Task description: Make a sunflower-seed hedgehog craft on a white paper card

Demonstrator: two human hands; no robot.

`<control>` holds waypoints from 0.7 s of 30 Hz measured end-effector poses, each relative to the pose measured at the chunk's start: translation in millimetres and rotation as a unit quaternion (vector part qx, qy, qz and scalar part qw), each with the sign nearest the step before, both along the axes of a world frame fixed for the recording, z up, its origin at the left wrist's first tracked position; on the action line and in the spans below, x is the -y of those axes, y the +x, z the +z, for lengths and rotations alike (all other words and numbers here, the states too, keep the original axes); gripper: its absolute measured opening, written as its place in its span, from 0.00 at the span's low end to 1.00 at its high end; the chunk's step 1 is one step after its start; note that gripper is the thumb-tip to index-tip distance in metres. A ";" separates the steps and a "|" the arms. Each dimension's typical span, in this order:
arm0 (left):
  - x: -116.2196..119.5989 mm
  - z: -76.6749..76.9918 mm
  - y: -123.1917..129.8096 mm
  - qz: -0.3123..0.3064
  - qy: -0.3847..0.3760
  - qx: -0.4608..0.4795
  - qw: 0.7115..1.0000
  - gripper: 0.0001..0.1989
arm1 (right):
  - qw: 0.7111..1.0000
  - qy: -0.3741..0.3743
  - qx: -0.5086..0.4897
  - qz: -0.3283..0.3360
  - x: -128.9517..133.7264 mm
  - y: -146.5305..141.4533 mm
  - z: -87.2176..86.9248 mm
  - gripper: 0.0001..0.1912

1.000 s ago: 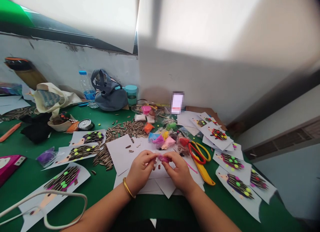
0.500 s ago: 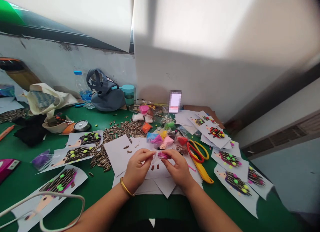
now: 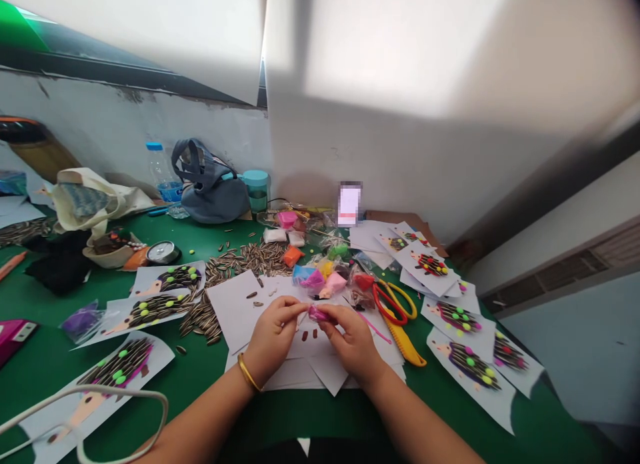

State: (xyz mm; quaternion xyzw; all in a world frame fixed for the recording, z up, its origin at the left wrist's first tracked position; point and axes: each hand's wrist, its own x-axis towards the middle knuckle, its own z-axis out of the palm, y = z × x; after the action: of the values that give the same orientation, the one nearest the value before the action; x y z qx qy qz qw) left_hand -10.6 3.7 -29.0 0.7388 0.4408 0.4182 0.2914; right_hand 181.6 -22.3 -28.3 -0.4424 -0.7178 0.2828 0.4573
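Observation:
A small clear plastic bag of magenta modelling clay (image 3: 318,313) is held between both hands above white paper sheets (image 3: 290,374). My left hand (image 3: 274,331), with a gold bangle on its wrist, pinches the bag's left edge. On the other side, the thumb and fingers of my right hand (image 3: 353,336) are closed around the clay-filled part. Two small brown clay pieces (image 3: 305,336) lie on the paper just below the bag. Beyond my fingers sit several bagged clay lumps, among them a pink one (image 3: 334,285) and a yellow one (image 3: 327,269).
Red-and-yellow scissors (image 3: 391,304) and a yellow cutter (image 3: 407,347) lie to the right. Sunflower seeds (image 3: 250,259) are heaped at the back left. Hedgehog pictures made with seeds flank both sides, one (image 3: 467,364) at right. A white cable (image 3: 165,411) crosses the lower left.
The bag has gathered closer around the clay, and less clear film shows between my hands. My left fingertips have shifted slightly; both hands keep their grip.

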 end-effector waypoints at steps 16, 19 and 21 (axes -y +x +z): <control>10.0 11.3 5.4 0.016 0.036 0.067 0.997 0.06 | 0.998 -0.008 0.034 -0.043 -3.1 -1.2 0.0 0.10; 10.9 8.1 5.5 0.014 0.024 0.063 0.998 0.05 | 0.998 0.000 0.029 -0.050 -3.2 0.4 -0.9 0.12; 9.4 4.8 4.3 0.033 0.017 0.040 0.999 0.04 | 0.998 0.005 0.029 -0.055 -2.6 1.5 -2.9 0.13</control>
State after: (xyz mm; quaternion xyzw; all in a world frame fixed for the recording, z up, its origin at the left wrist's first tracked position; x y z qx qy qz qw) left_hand -6.3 -5.7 -24.1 0.7113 0.4462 0.4641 0.2820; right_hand 183.1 -19.7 -31.2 -0.4869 -0.7067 0.2406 0.4535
